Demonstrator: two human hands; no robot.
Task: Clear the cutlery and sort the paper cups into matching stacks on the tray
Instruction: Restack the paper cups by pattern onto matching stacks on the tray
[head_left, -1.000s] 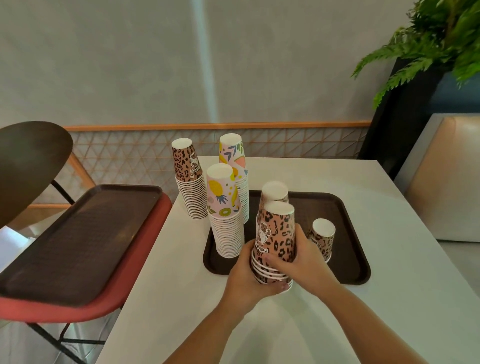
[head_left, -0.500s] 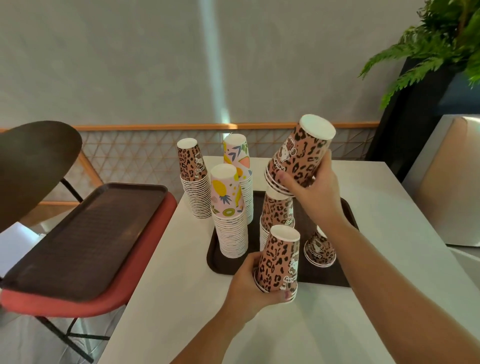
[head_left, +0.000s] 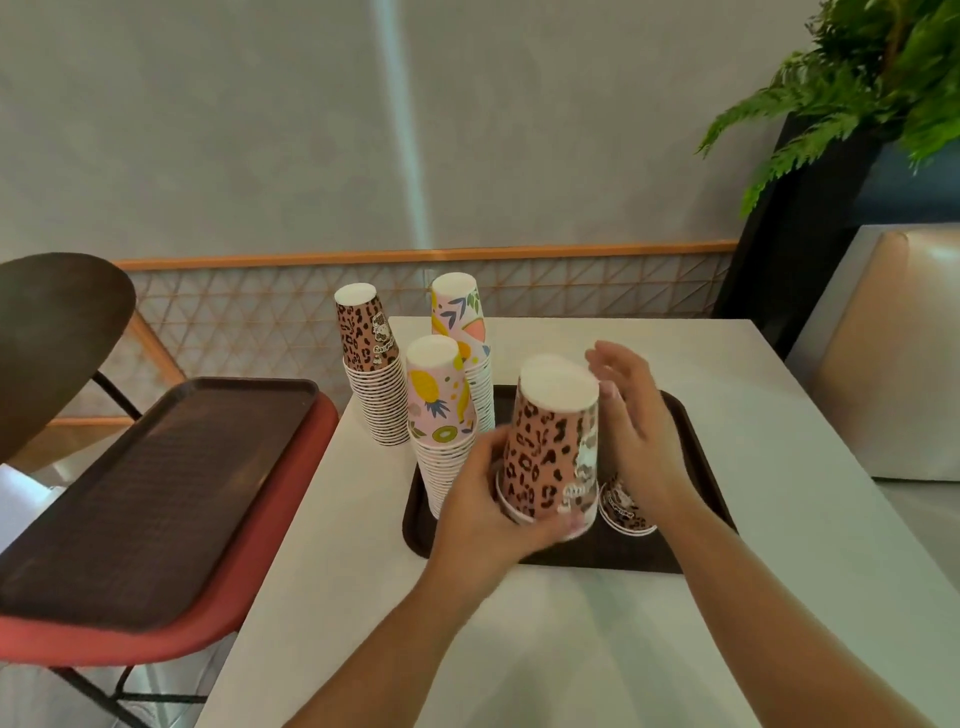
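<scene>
My left hand (head_left: 480, 512) grips a short stack of upside-down leopard-print cups (head_left: 550, 441) above the dark brown tray (head_left: 691, 525). My right hand (head_left: 636, 431) is just right of the stack, fingers spread, holding nothing. A small leopard-print cup (head_left: 623, 506) stands on the tray, half hidden behind that hand. A tall fruit-print stack (head_left: 441, 421) stands at the tray's left edge, with a second fruit-print stack (head_left: 460, 322) behind it. A tall leopard-print stack (head_left: 371, 364) stands on the white table (head_left: 779, 467) left of the tray. No cutlery is visible.
A second dark tray (head_left: 145, 493) lies on a red chair seat (head_left: 218, 618) to the left. A dark round chair back (head_left: 47, 338) is at far left. A potted fern (head_left: 883, 78) and a beige bench (head_left: 898, 353) are at the right.
My right hand set down the leopard cups it held high, and is now open beside the stack. My left hand lifted its leopard stack over the tray.
</scene>
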